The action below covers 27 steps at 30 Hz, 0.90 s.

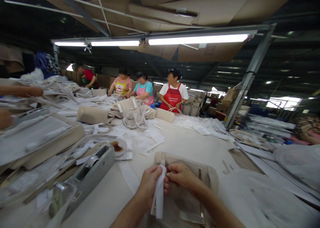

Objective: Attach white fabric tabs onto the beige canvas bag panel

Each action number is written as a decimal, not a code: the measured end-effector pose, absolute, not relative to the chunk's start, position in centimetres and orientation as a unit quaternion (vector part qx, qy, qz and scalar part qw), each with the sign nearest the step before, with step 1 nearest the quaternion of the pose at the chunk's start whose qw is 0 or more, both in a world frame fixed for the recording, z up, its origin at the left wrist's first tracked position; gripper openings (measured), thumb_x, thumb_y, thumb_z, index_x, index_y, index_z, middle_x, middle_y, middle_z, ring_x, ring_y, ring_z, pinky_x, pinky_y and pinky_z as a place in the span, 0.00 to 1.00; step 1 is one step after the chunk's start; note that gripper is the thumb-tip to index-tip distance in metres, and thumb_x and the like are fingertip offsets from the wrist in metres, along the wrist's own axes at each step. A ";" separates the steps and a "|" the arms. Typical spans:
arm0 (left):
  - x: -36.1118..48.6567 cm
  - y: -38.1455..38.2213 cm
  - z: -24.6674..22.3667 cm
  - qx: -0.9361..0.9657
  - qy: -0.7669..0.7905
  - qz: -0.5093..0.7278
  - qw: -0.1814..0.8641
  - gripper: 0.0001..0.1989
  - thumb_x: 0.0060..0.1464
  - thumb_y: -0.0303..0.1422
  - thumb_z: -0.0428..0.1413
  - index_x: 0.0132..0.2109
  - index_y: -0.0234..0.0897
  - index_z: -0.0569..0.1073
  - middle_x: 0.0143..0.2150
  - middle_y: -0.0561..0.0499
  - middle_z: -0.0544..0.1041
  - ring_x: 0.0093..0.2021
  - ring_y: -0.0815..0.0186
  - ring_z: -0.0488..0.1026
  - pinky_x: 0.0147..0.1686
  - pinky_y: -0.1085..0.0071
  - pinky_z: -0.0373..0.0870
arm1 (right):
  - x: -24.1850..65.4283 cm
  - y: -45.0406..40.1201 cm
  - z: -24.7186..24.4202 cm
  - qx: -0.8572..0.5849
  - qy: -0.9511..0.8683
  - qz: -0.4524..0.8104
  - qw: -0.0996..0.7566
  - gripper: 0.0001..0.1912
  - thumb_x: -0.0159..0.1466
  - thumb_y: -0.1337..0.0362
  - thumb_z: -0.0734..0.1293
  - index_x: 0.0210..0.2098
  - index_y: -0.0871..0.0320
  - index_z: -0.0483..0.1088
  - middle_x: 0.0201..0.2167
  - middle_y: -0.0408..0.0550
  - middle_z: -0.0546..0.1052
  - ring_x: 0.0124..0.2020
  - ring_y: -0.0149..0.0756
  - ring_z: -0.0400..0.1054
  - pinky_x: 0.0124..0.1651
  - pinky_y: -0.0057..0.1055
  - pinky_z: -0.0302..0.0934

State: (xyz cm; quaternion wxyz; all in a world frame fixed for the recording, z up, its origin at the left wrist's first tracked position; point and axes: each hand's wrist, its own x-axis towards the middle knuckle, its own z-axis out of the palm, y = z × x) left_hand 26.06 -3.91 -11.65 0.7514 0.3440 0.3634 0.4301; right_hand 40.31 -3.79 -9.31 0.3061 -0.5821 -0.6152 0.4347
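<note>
In the head view a beige bag [212,178] with a metal zip lies on the table in front of me, under my hands. A strap with a white wrapping strip [159,196] around it stands over the bag's left part, its lower end hanging down. My left hand [150,179] is closed on the strip, with the thumb pressed near its top. Just to the right, my right hand [181,174] is closed in a pinch at the strip's edge. What lies between its fingertips is hidden.
A grey tape dispenser [92,168] stands at left, by a tape roll [117,146]. Beige bags [92,114] and white paper scraps pile up beyond. Clear plastic bags [265,194] lie at right. Several co-workers stand across the table; a co-worker's arm [22,91] reaches in at left.
</note>
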 end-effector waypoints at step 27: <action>25.8 -4.1 -12.2 0.478 0.377 0.412 0.678 0.25 0.51 0.52 0.52 0.45 0.36 0.71 0.18 0.56 0.71 0.17 0.68 0.68 0.15 0.76 0.63 | 38.3 -4.4 -11.6 -0.563 -0.547 0.444 0.433 0.10 0.50 0.58 0.66 0.19 0.57 0.64 0.12 0.38 0.68 0.17 0.31 0.61 0.25 0.29 0.53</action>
